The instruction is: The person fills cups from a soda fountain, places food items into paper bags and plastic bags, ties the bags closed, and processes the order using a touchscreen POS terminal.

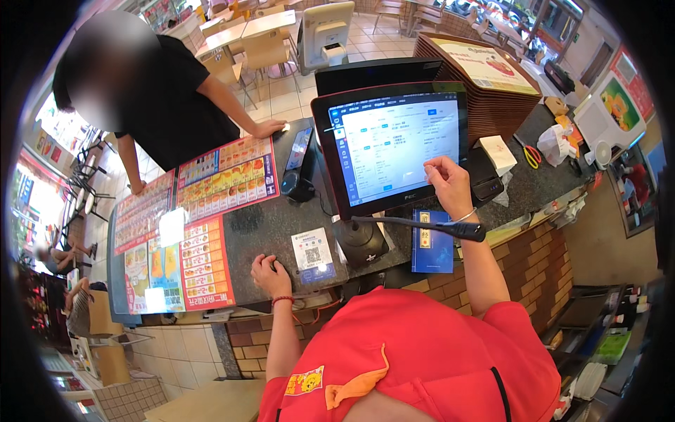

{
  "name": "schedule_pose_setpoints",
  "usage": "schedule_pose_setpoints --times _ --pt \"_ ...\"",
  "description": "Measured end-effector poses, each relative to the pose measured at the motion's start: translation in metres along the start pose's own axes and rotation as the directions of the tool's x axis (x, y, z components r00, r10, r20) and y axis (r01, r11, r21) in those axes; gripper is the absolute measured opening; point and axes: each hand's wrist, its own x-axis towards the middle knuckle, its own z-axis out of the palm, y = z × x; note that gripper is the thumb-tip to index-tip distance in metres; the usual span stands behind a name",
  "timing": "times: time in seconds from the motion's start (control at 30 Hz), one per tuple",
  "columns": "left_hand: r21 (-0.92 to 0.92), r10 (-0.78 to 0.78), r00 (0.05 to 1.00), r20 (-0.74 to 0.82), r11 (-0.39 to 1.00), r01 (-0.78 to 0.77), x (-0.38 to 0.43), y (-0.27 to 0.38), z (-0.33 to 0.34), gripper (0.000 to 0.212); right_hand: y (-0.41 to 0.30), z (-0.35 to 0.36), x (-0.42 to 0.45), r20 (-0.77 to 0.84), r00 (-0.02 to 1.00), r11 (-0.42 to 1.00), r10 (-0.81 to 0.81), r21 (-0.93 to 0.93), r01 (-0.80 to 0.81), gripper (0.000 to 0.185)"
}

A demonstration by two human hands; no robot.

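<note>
My right hand [449, 184], with a bracelet at the wrist, is raised before the lit touchscreen [395, 147] of a point-of-sale terminal. Its fingers are bunched near the thumb, and I see nothing between them. Whether it touches the glass is unclear. My left hand [271, 277] rests at the counter's near edge, fingers curled; a small dark patch shows under them, too hidden to name. Just right of it lies a card with a printed code [314, 256]. Below the screen are the terminal's black base [361, 242] and a blue booklet [433, 242]. A black gooseneck microphone [448, 228] crosses in front of my right wrist.
Printed menus [227, 179] cover the left of the dark stone counter [248, 227], where a person in black [184, 105] leans. A phone-like device [298, 163] stands beside the terminal. Rightward are stacked brown trays [448, 68], napkins [497, 152], scissors [530, 154] and a white scale [606, 113].
</note>
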Motion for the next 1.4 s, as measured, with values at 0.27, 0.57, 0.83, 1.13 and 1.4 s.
schedule_pose_setpoints --times 0.27,0.57,0.83,1.13,1.4 --pt "0.101 0.049 0.998 -0.042 0.994 -0.044 0.008 0.008 -0.002 0.01 -0.047 0.041 0.019 0.134 0.924 0.917 -0.358 -0.138 0.375 0.012" --pt "0.096 0.034 0.999 -0.029 0.995 -0.031 0.005 0.009 -0.003 0.013 -0.023 0.03 0.047 0.007 0.957 0.931 -0.289 -0.23 0.283 0.011" --pt "0.104 0.046 0.998 -0.052 0.994 -0.04 0.006 0.012 0.002 0.01 -0.001 0.005 0.055 -0.05 0.961 0.941 -0.271 -0.224 0.254 0.009" --pt "0.103 0.125 0.985 -0.118 0.988 -0.113 0.008 -0.002 -0.003 0.009 -0.009 0.031 0.061 0.021 0.949 0.938 -0.314 -0.149 0.313 0.011" --pt "0.056 0.041 0.992 -0.123 0.998 -0.034 0.006 0.007 -0.004 0.012 -0.013 0.033 0.052 0.038 0.948 0.939 -0.315 -0.131 0.317 0.004"
